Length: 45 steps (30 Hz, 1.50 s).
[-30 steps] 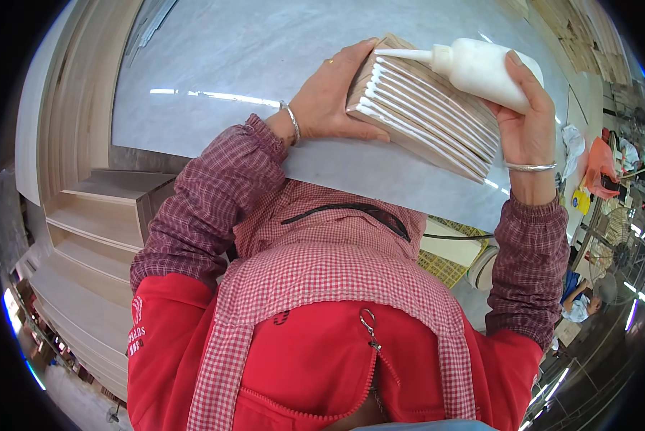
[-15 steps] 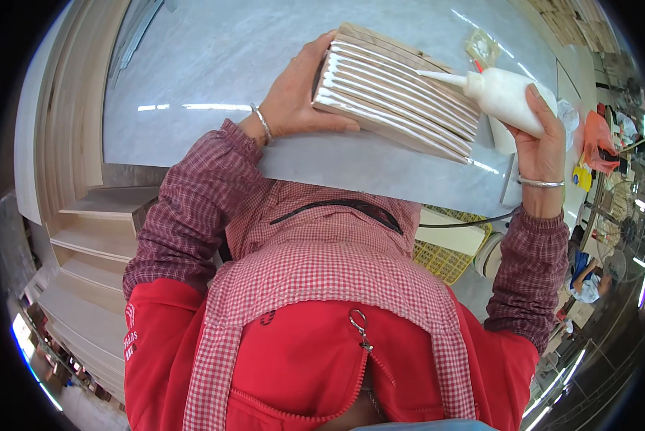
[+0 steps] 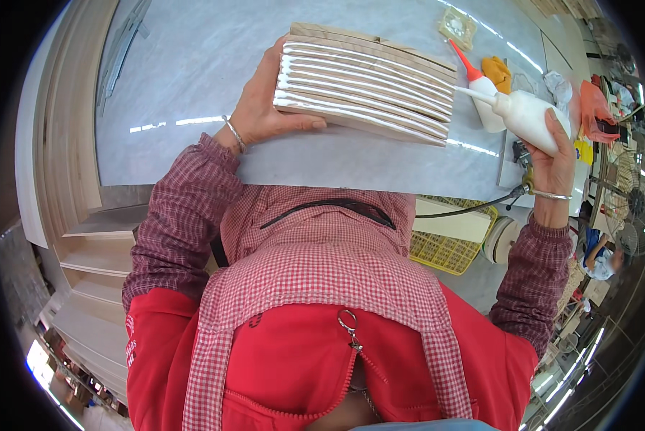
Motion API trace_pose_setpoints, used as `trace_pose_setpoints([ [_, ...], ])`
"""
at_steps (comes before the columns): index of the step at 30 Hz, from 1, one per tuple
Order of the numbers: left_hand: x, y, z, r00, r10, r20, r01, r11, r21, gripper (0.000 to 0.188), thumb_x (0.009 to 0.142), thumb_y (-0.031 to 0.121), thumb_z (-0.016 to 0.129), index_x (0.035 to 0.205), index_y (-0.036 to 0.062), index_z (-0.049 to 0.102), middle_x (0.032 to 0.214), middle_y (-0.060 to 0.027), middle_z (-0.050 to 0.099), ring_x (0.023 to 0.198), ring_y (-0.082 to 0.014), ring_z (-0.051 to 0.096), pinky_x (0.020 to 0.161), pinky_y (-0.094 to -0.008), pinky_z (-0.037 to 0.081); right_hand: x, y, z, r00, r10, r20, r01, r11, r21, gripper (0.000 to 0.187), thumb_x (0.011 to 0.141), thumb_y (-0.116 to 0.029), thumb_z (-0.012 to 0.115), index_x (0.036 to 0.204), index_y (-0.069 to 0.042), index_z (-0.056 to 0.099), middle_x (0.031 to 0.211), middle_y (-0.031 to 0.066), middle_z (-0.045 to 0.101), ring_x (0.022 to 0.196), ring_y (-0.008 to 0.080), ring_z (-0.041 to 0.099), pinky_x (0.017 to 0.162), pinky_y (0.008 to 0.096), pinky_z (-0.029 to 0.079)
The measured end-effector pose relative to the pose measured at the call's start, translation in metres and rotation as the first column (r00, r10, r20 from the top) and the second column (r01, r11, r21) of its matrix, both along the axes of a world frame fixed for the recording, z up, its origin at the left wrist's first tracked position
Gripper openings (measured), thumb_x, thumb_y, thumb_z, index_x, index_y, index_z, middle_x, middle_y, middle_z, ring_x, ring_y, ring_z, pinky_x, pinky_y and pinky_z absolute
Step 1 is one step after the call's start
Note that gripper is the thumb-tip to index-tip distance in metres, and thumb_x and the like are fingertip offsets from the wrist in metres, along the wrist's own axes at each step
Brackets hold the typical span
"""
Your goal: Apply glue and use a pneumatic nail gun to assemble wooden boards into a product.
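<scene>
My left hand point(image 3: 268, 104) grips the left end of a stack of wooden strips point(image 3: 365, 90), thumb along the near side and the other fingers behind it. Lines of white glue run lengthwise along the strips' upward edges, with thick blobs at the left ends. In my right hand point(image 3: 552, 161) is a white squeeze bottle point(image 3: 530, 118), tilted so its long thin nozzle points left. The nozzle tip is at the stack's right end; whether it touches the wood I cannot tell.
On the grey table point(image 3: 186, 86) a second white bottle with a red nozzle point(image 3: 468, 61) stands behind the right-hand bottle, near an orange cloth point(image 3: 496, 73) and a small glue-smeared tray point(image 3: 457, 29). Wooden boards point(image 3: 67, 122) line the left. A yellow crate point(image 3: 444, 251) sits below the table edge.
The glue bottle's nozzle has moved right, from over the strips to their right end. My left hand and the stack have shifted left in view. The red-nozzled bottle shows more fully.
</scene>
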State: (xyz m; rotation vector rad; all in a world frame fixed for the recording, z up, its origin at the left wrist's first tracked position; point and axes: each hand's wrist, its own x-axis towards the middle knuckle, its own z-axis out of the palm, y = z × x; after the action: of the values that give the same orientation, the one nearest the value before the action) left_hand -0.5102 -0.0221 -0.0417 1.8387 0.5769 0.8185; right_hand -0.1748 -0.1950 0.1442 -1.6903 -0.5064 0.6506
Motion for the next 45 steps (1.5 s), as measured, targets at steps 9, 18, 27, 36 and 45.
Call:
trace_pose_setpoints([
  [9, 0.0, 0.001, 0.015, 0.998, 0.025, 0.053, -0.032, 0.99, 0.136, 0.114, 0.048, 0.042, 0.087, 0.139, 0.0079, 0.027, 0.13, -0.0143, 0.044, 0.116, -0.0315, 0.047, 0.099, -0.0391, 0.037, -0.056, 0.044, 0.01, 0.992, 0.091, -0.087, -0.083, 0.993, 0.086, 0.044, 0.082, -0.017, 0.063, 0.113, 0.01, 0.05, 0.105, 0.0182, 0.057, 0.092, 0.0276, 0.06, 0.08, 0.033, 0.053],
  [18, 0.001, -0.015, 0.041, 0.997, 0.037, 0.072, -0.05, 0.981, 0.189, 0.114, 0.049, 0.043, 0.086, 0.139, 0.0063, 0.027, 0.128, -0.0156, 0.045, 0.111, -0.032, 0.049, 0.097, -0.0388, 0.037, -0.119, 0.089, 0.023, 0.937, 0.343, -0.069, -0.33, 0.932, 0.149, 0.043, 0.083, -0.015, 0.062, 0.115, 0.009, 0.048, 0.109, 0.0192, 0.055, 0.096, 0.0273, 0.058, 0.085, 0.0352, 0.051],
  [27, 0.003, -0.016, 0.039, 0.997, 0.042, 0.067, -0.054, 0.979, 0.196, 0.115, 0.048, 0.044, 0.086, 0.139, 0.0066, 0.026, 0.129, -0.0153, 0.045, 0.111, -0.0315, 0.049, 0.097, -0.0394, 0.037, -0.11, 0.084, 0.019, 0.955, 0.292, -0.051, -0.282, 0.948, 0.147, 0.04, 0.078, -0.014, 0.068, 0.107, 0.011, 0.056, 0.105, 0.0195, 0.056, 0.092, 0.027, 0.059, 0.077, 0.0308, 0.053],
  [36, 0.002, -0.008, 0.019, 0.998, 0.014, 0.055, -0.021, 0.992, 0.122, 0.117, 0.047, 0.042, 0.088, 0.14, 0.0089, 0.025, 0.13, -0.0148, 0.044, 0.115, -0.0314, 0.047, 0.099, -0.0403, 0.038, -0.057, 0.051, 0.007, 0.982, 0.181, -0.047, -0.177, 0.981, 0.075, 0.042, 0.079, -0.013, 0.066, 0.109, 0.012, 0.052, 0.102, 0.0192, 0.058, 0.086, 0.0252, 0.061, 0.073, 0.0284, 0.054],
  [45, -0.002, -0.004, 0.005, 1.0, -0.015, 0.017, 0.015, 0.999, -0.037, 0.119, 0.045, 0.041, 0.089, 0.141, 0.0105, 0.024, 0.132, -0.0144, 0.043, 0.116, -0.0324, 0.048, 0.1, -0.041, 0.038, -0.01, 0.012, 0.0, 0.998, 0.061, -0.004, -0.061, 0.998, 0.031, 0.042, 0.082, -0.012, 0.063, 0.113, 0.012, 0.049, 0.105, 0.0198, 0.057, 0.089, 0.0258, 0.061, 0.075, 0.0296, 0.054],
])
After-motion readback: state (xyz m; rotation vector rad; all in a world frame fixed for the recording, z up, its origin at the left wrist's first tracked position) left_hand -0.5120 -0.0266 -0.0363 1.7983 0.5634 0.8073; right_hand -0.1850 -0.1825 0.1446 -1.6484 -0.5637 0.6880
